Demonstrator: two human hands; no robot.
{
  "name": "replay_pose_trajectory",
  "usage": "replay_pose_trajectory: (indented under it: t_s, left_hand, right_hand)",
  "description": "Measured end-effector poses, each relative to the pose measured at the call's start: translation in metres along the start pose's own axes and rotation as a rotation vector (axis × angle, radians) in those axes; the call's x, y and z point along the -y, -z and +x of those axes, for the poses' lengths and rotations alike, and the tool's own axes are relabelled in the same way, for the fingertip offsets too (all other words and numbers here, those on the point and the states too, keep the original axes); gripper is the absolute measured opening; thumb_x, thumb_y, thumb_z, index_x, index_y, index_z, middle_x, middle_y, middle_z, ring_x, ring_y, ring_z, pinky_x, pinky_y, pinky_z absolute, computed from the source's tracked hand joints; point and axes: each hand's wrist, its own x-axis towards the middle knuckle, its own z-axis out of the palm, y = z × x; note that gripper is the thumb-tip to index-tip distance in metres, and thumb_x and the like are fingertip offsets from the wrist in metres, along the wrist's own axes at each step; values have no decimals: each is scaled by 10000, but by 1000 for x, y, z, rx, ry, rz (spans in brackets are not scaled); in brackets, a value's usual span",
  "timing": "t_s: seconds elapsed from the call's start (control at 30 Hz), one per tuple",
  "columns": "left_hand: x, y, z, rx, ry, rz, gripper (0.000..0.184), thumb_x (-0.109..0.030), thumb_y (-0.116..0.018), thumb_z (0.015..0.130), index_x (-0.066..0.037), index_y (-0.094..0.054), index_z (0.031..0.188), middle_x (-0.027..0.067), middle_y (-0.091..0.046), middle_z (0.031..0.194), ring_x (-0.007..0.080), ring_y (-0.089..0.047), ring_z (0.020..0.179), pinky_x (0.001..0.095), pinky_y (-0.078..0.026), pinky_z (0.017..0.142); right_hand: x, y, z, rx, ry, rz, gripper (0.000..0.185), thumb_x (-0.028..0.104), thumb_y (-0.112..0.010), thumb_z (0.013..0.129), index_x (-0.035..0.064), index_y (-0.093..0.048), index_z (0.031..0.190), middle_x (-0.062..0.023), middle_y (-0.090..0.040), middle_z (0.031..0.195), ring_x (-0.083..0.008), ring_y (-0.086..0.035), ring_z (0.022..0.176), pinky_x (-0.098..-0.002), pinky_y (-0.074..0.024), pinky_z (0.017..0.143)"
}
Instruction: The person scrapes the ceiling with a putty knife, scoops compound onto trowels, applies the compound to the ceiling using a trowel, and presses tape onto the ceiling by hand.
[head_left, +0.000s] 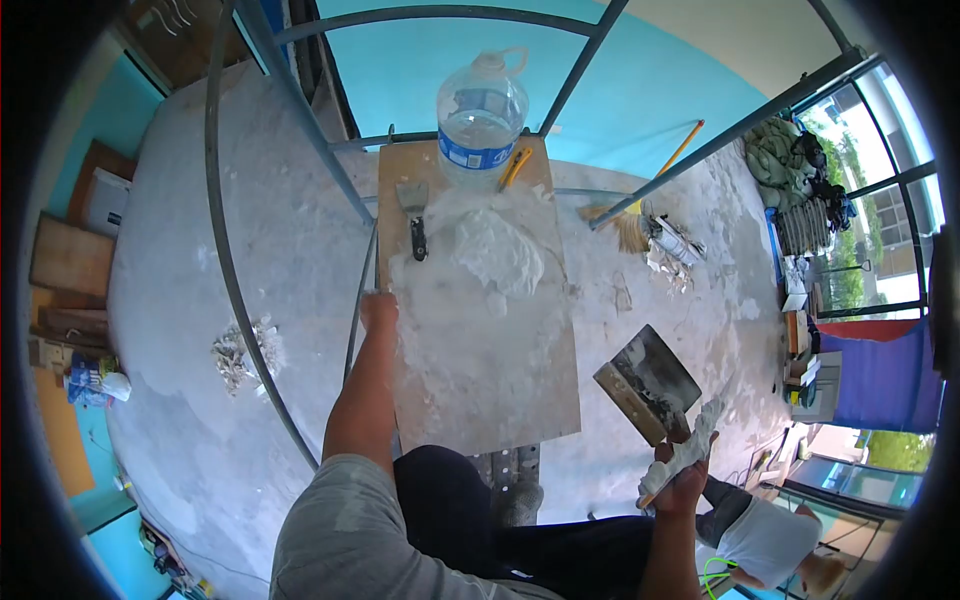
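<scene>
My left hand (378, 310) is closed at the left edge of a plaster-smeared wooden board (480, 400); its fingers are partly hidden. Low on the right, my right hand (682, 485) grips a wide metal trowel (660, 372) with a wooden strip along one side. White paste (690, 452) lies in a thick band across that hand, on what looks like a second blade seen edge-on. On the board are a heap of white paste (497, 252), a putty knife (414, 215), a yellow utility knife (516, 167) and a large clear water jug (482, 115).
Grey metal scaffold bars (325, 150) surround the board. Below on the dusty floor lie a broom (632, 230) and a scrap pile (248, 355). Another person (765, 535) is at the lower right. Bundled bags (785, 170) sit by the windows.
</scene>
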Motion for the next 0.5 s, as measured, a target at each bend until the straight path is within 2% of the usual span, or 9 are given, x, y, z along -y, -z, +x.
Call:
replay_pose_trajectory:
  t_s: [0.07,0.17,0.27,0.37,0.5]
  left_hand:
    - [14,-3,19,87,-89,-11,162,-162,-605,730,-19,-675,763,205,-669,836,355,-660,800,442,-519,681]
    - [7,12,33,-228,-330,266,119,-129,-597,754,-53,-688,767,156,-671,813,316,-663,771,420,-528,678]
    - [-19,40,40,-209,-378,372,108,-122,-606,767,-95,-707,797,101,-677,818,283,-666,785,389,-538,699]
    - [-7,25,74,-252,-527,700,100,-128,-621,760,-114,-712,800,80,-680,820,268,-666,799,376,-536,704]
    - [-11,22,63,-236,-526,672,95,-151,-628,765,-121,-713,792,67,-681,805,256,-665,819,366,-531,711]
  right_hand:
    - [-1,-11,0,-32,-10,-10,500,485,-413,966,90,-493,1263,-128,-604,1180,-206,-646,973,-340,-596,699]
    - [-3,-21,-2,-58,13,-48,501,493,-430,959,91,-506,1248,-107,-614,1157,-202,-654,911,-329,-586,700]
    - [0,-20,-2,-59,22,-67,498,498,-437,956,89,-515,1231,-85,-623,1123,-199,-654,856,-319,-576,699]
    - [1,-14,1,-50,-10,-73,495,498,-431,959,89,-517,1224,-77,-627,1106,-201,-655,840,-318,-573,692]
    - [1,-26,2,-78,-17,-109,496,499,-423,962,91,-512,1229,-79,-628,1107,-205,-657,834,-323,-573,702]
